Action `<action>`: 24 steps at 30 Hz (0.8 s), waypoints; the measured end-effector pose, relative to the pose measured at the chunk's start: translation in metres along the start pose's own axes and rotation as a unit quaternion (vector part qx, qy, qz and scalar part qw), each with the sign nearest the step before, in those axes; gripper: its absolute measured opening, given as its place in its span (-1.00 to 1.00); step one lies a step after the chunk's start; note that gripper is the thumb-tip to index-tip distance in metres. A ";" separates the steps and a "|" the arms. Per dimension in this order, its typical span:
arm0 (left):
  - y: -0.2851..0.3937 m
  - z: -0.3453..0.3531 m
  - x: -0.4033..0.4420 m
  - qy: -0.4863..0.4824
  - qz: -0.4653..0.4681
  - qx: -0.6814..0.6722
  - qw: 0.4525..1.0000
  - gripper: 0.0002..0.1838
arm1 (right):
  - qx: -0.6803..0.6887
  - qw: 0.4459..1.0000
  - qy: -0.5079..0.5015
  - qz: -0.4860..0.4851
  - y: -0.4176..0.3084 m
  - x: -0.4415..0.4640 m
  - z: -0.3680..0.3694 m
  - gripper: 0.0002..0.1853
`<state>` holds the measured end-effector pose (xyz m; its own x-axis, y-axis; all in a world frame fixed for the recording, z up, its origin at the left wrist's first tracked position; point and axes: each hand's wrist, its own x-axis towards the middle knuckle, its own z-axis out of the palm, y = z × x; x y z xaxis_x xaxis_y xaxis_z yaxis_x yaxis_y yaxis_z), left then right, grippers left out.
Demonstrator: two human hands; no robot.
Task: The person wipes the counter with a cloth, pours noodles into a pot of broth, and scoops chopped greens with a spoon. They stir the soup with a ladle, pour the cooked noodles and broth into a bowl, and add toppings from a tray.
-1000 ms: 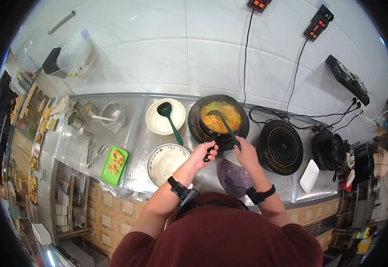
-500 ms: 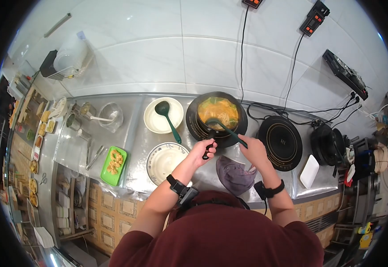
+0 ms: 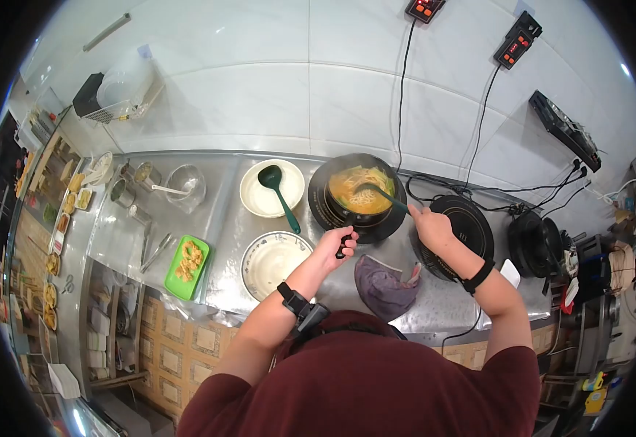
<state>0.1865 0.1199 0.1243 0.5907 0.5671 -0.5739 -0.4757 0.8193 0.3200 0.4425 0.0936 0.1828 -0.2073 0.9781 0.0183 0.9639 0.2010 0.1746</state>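
My left hand [image 3: 335, 247] is closed around the black handle of a pot [image 3: 365, 218], which sits on a round black burner [image 3: 322, 207]. Orange broth [image 3: 354, 200] with noodles and green leaves fills the pot. My right hand [image 3: 432, 227] grips a dark green long-handled spoon [image 3: 394, 199], its head in the broth and partly hidden. Left of the pot, a green ladle [image 3: 279, 197] rests across a white bowl [image 3: 249, 186]. Nearer me stands a patterned bowl [image 3: 260, 273] that looks empty of food. A crumpled purple-grey cloth [image 3: 387, 288] lies between my forearms.
A second black burner [image 3: 460, 233] is under and beyond my right forearm, with black pots [image 3: 533, 244] farther right. To the left are a green tray [image 3: 179, 288] of fried food, tongs [image 3: 158, 251] and a clear bowl [image 3: 190, 182]. Black cables [image 3: 471, 191] run along the wall.
My right hand has moved up and to the right, its elbow swinging outward. The spoon's head has shifted right within the broth, and the noodles are stirred about. My left hand stays on the handle.
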 end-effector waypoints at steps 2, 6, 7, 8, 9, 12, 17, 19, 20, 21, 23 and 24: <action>0.001 0.001 0.000 0.002 -0.005 -0.004 1.000 -0.82 | 0.007 0.999 -0.041 -0.013 -0.004 -0.004 -0.020 -0.60; 0.002 -0.004 0.002 -0.009 -0.017 0.005 1.000 -0.87 | 0.080 0.989 -0.073 -0.102 -0.005 0.005 -0.036 -0.74; 0.001 -0.004 0.002 -0.009 -0.018 0.009 1.000 -0.87 | 0.109 0.983 -0.059 -0.137 -0.002 0.011 -0.032 -0.78; 0.001 -0.004 0.002 -0.008 -0.018 0.013 1.000 -0.87 | 0.211 0.964 -0.143 -0.071 -0.001 0.022 -0.032 -0.79; 0.001 -0.004 0.001 -0.009 -0.016 0.007 1.000 -0.85 | 0.308 0.925 -0.224 -0.005 0.000 0.035 -0.034 -0.80; -0.001 -0.001 0.000 -0.008 -0.014 0.000 1.000 -0.81 | 0.623 0.673 -0.348 0.196 0.004 0.042 -0.022 -0.77; 0.000 -0.004 0.002 0.008 -0.012 0.018 1.000 -0.81 | 0.798 0.437 -0.296 0.291 0.021 0.029 -0.009 -0.71; 0.000 -0.007 0.004 -0.006 -0.016 0.009 1.000 -0.83 | 0.750 0.541 -0.250 0.285 0.024 0.024 -0.012 -0.73; 0.000 -0.008 0.004 -0.014 -0.019 0.006 1.000 -0.83 | 0.706 0.609 -0.225 0.281 0.021 0.019 -0.023 -0.74; -0.001 -0.008 0.004 -0.021 -0.016 0.005 1.000 -0.85 | 0.657 0.673 -0.198 0.275 0.021 0.015 -0.029 -0.75; 0.000 -0.005 0.001 -0.034 -0.008 0.002 0.999 -0.88 | 0.558 0.787 -0.147 0.216 0.026 0.011 -0.022 -0.78; 0.000 -0.005 0.001 -0.031 -0.010 0.004 0.999 -0.87 | 0.494 0.845 -0.109 0.176 0.026 0.007 -0.020 -0.78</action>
<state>0.1843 0.1198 0.1198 0.6397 0.5538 -0.5330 -0.4579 0.8315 0.3144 0.4631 0.1050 0.2075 0.0528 0.9516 -0.3028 0.6509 -0.2628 -0.7122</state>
